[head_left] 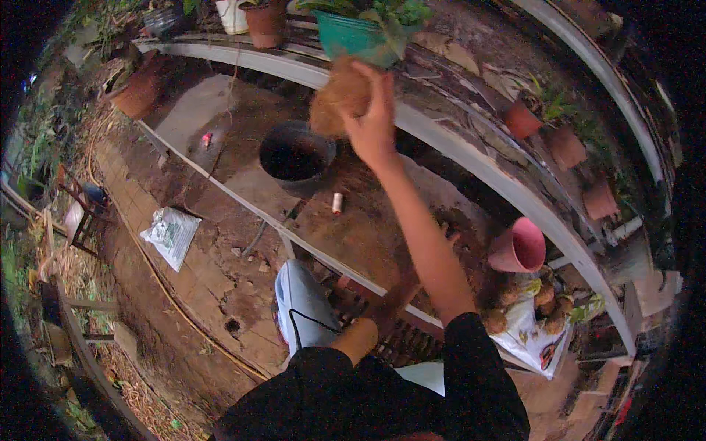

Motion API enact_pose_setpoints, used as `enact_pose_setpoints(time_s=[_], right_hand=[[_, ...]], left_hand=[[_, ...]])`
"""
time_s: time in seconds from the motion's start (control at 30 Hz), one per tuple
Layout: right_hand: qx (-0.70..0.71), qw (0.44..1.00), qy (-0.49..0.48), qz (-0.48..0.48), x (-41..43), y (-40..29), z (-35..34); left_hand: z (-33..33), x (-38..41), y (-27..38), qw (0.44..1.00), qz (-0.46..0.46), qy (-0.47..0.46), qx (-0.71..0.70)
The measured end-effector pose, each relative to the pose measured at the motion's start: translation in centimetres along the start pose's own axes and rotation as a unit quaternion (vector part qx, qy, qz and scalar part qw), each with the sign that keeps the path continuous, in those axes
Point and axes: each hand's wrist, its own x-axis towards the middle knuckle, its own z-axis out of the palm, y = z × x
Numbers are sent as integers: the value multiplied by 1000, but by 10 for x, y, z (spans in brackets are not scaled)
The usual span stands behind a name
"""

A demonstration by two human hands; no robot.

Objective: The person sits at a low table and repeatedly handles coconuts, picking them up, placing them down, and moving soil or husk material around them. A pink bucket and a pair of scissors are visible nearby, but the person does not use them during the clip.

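Note:
My right hand (375, 118) is raised over the far side of the brown work surface (309, 237). Its fingers and thumb grip a clump of brown fibre (339, 99) that looks like coir, blurred by motion. Just below and left of the clump stands a black plastic pot (298, 154), its inside dark. A small pale spool (337, 203) with reddish ends is on the surface nearer me. My left forearm (358, 337) reaches up and right into shade. The left hand is blurred and mostly hidden behind the right arm, so its hold does not show.
At right, a pink pot (518, 245) lies tilted near several brown fibrous balls (545, 295) on a white plastic bag (524, 336). A pale rail (469, 146) curves beyond, with a green planter (353, 36) behind it. A white bag (172, 237) lies on the left ground.

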Motion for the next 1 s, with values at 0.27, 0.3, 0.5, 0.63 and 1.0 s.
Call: enact_pose_setpoints(time_s=[0.27, 0.3, 0.5, 0.63, 1.0], right_hand=[[-48, 959, -277, 47, -62, 38, 64], [-17, 966, -257, 37, -63, 39, 45], [-6, 950, -204, 236, -153, -34, -189], [-181, 924, -44, 335, -223, -88, -332], [-365, 790, 301, 389, -427, -88, -596]], left_hand=[[-9, -8, 12, 1000, 17, -4, -16], [-11, -9, 13, 1000, 19, -6, -18], [-23, 1, 9, 999, 0, -28, 22], [-14, 22, 8, 997, -82, -11, 5], [32, 22, 3, 989, -35, 117, 81]])
